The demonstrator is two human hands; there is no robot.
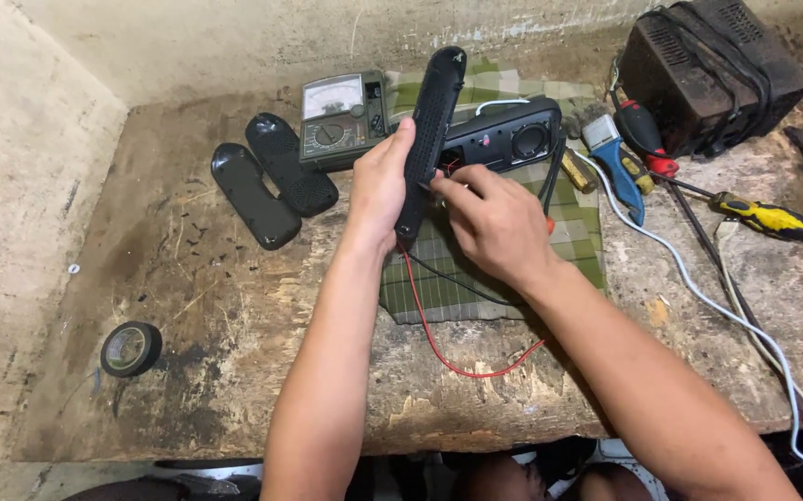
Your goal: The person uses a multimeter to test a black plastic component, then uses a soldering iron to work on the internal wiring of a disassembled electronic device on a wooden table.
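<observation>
My left hand [379,186] grips a long black speaker grille panel [434,121], holding it upright and tilted over the bench. My right hand [490,223] pinches something small at the panel's inner side; what it pinches is hidden by the fingers. Behind the hands lies the black speaker body [513,139] with a round driver opening, resting on a green checked cloth [448,288]. A red wire [448,353] and a black wire [457,283] trail from under the hands across the cloth and the wooden bench [235,371].
Two black oval covers [272,181] lie left of an analogue multimeter [338,116]. A roll of black tape [131,348] sits at the front left. Right side: blue-handled brush [617,162], red-handled screwdriver [647,134], yellow screwdriver [763,215], white cable [698,288], dark metal box [707,65].
</observation>
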